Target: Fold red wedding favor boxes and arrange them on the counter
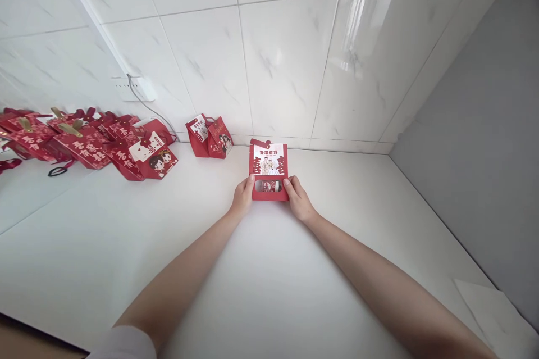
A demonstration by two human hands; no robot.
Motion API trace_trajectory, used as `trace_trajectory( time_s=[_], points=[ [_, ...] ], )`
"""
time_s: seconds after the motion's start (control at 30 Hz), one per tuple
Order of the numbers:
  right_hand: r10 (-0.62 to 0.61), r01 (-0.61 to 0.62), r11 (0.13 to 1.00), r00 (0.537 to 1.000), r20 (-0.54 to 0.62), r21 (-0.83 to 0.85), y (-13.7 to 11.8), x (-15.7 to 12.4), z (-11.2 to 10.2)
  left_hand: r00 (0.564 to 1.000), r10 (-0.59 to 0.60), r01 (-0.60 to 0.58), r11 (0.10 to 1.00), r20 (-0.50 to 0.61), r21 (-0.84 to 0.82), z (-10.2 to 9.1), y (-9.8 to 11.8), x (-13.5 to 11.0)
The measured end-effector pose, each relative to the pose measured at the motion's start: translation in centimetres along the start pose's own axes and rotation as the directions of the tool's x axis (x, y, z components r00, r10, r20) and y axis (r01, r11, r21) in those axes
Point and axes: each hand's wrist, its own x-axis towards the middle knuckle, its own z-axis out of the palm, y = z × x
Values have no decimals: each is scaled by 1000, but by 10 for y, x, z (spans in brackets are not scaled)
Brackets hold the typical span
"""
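Observation:
A red gift box (270, 171) stands near the back of the white table, facing me, with a white printed card on its upper front. Through the oval window low on its front, small wrapped items show. My left hand (243, 195) grips the box's lower left side, thumb on the front edge. On the opposite side my right hand (300, 197) holds the lower right edge the same way. The fingers behind the box are partly hidden. Left of it, two smaller red gift boxes (209, 138) stand together by the wall.
Several red gift boxes with ribbons (86, 148) crowd the table's left side. A wall socket (133, 89) with a grey cable is above them. White tiled wall (286, 67) borders the table (269, 280) at the back, and a grey panel (475, 140) rises at the right.

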Motion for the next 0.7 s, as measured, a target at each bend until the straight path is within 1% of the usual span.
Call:
trace_trajectory(
  time_s=[0.1,0.17,0.33,0.43,0.53,0.7],
  points=[
    [-12,12,1000,1000,4,-5,1,0,-1,999,-14,15,999,32,-30,-3,-1,0],
    [-13,13,1000,1000,12,4,1,1,-1,999,-30,31,997,26,-68,-5,-1,0],
    [23,-26,998,998,62,56,-2,1,-2,1000,-9,12,970,11,-243,-5,2,2],
    [39,-44,997,996,78,66,-4,0,-1,1000,-28,26,966,-4,-257,-4,1,3],
    [52,-57,995,997,64,76,-5,0,0,999,-41,38,966,-8,-255,-2,0,4],
    [65,-69,996,995,69,55,-7,-1,-1,995,-87,98,938,48,-332,-2,6,5]
  ],
)
